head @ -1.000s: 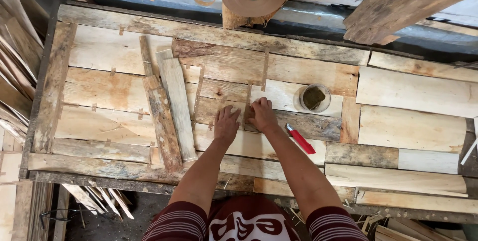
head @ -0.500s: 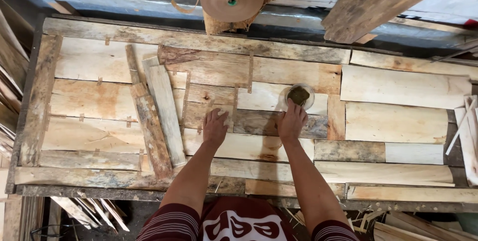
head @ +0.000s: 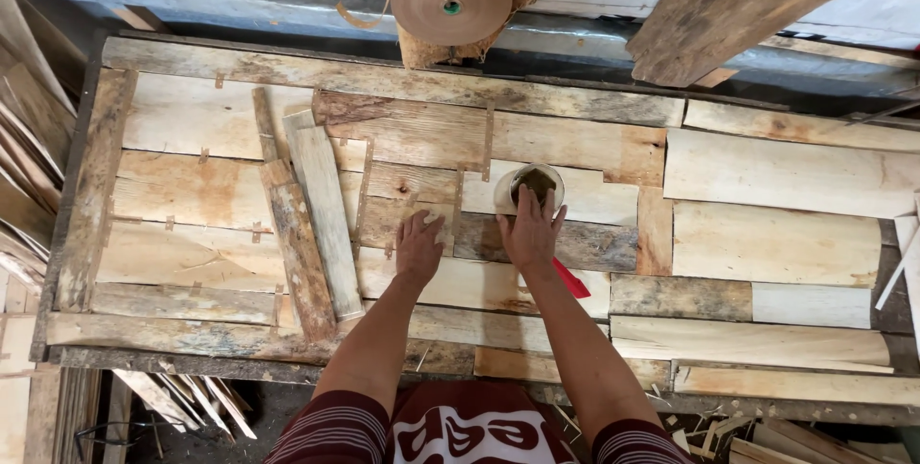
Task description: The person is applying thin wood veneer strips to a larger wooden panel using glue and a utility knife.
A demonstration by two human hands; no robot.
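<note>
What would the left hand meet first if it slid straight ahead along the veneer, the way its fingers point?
The left hand lies flat on pale wood veneer strips; ahead there are probably only more strips, then the weathered plank frame.

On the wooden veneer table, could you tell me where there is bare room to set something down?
Free: the pale veneer sheets right of the small round cup, and the pale sheets left of the two loose upright strips. Crowded: mid-table, where the left hand lies flat and the right hand reaches the cup beside a red tool.

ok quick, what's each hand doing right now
left hand: open, flat on the veneer sheets, holding nothing
right hand: open, fingers reaching into the small bowl
</note>
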